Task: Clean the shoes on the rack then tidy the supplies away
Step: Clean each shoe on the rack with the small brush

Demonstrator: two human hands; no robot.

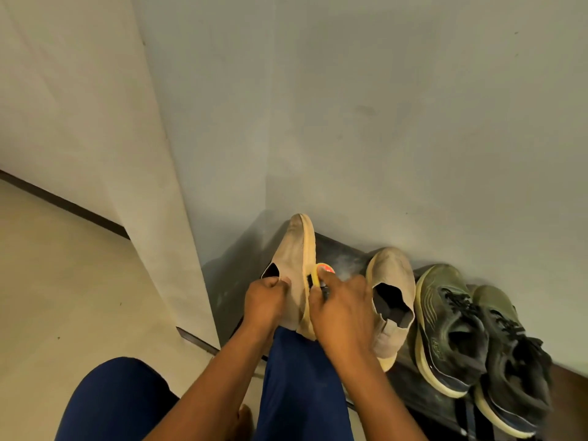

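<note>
Gripping a beige slip-on shoe [294, 268] at its collar with the left hand [265, 299], fingers curled over the opening edge, shoe turned on its side with the pale yellow sole facing right, heel end resting on a blue-trousered knee [296, 374]. Pinching a small yellow brush [319, 275] in the right hand [342, 308], fingers curled round it, dark bristles pressing against the sole edge; orange-red patch showing on the brush top. Sitting on the dark rack shelf [342, 254] to the right: matching beige shoe [393, 297], upright, toe toward the wall, then a pair of olive lace-up sneakers [471, 332] just beside it, touching each other. Backing onto a grey wall [381, 122]; beige floor [63, 281] lying left.
</note>
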